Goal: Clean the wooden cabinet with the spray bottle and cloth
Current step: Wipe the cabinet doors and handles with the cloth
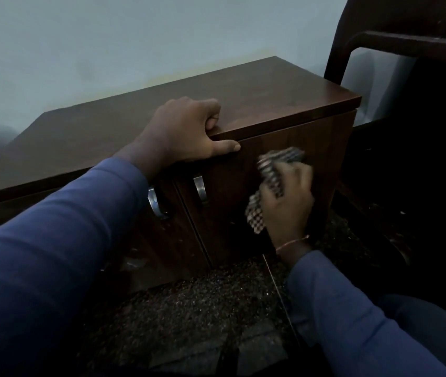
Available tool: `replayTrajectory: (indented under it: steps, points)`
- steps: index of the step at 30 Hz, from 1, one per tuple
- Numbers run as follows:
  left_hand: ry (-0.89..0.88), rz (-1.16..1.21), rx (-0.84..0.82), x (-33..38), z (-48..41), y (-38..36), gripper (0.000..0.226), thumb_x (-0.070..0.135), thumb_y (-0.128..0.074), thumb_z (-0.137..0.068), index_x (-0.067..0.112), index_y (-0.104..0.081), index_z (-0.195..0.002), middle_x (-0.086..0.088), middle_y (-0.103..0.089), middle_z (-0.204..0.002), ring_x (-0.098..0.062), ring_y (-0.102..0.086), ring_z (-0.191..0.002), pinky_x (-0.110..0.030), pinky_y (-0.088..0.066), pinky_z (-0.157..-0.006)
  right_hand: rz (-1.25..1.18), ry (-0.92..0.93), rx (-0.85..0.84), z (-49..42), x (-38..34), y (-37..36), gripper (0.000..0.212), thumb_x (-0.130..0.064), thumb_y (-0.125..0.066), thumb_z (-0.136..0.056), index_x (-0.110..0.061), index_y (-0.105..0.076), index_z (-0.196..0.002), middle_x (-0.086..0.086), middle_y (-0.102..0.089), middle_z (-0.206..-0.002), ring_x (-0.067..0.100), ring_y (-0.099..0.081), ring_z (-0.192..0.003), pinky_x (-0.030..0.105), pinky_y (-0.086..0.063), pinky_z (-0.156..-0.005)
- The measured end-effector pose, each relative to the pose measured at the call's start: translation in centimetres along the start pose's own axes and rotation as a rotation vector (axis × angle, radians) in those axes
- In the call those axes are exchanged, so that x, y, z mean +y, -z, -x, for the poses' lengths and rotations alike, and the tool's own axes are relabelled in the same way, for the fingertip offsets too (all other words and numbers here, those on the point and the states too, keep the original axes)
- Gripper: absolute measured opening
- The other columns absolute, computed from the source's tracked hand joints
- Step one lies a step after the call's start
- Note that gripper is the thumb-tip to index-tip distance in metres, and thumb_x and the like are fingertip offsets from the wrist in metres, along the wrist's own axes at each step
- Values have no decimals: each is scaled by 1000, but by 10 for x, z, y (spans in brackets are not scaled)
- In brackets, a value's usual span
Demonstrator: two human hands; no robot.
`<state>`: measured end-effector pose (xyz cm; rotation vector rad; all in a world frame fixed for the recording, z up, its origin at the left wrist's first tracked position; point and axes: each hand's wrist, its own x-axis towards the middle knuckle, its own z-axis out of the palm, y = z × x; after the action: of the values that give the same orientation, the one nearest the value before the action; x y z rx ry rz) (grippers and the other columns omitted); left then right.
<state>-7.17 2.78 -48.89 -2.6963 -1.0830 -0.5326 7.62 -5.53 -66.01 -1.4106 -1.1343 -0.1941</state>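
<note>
Wiping the right-hand door of the wooden cabinet (292, 148) with a checked cloth (270, 170), bunched and pressed flat against the door panel by the right hand (288, 205), fingers curled round the fabric, part of it trailing loose below the palm toward the lower half of the door. Bracing on the cabinet with the left hand (186, 131), fingers hooked over the front edge of the top, thumb lying along the upper edge of the door, nothing held beyond the edge itself. Two metal handles (199, 187) just left of the cloth, near the seam between the doors. No spray bottle anywhere in view, so whether the surface is wet cannot be told. Cloth judged soft, light and limp, apt to fold or slip out of the grip unless gathered in the palm; best held as a wad with the fingers spread behind it so pressure reaches the wood evenly. Cabinet judged heavy and stiff, unlikely to shift under wiping, though the door may swing on its hinges if pushed hard, hence the steadying grip at its top edge. Dark chair (406, 44) standing right of the cabinet, speckled floor (203, 300) in front of it.
</note>
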Motion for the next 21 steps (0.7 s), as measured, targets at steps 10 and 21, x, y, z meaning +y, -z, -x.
replayTrajectory:
  steps: [10, 21]
  points:
    - [13, -22, 22, -1, 0, -1, 61, 76, -63, -68, 23, -35, -66, 5, -43, -56, -14, -39, -52, -31, -23, -49, 216, 520, -494, 68, 13, -37, 35, -17, -55, -72, -15, -57, -107, 15, -60, -95, 35, -61, -70, 39, -52, -54]
    - [14, -45, 35, 1, -1, -2, 61, 75, -63, -67, 22, -33, -64, 6, -42, -54, -11, -40, -51, -30, -23, -49, -49, -840, 425, 10, 26, -7, 44, 3, -46, -87, -2, -43, -131, 22, -41, -128, 35, -49, -111, 21, -32, -93]
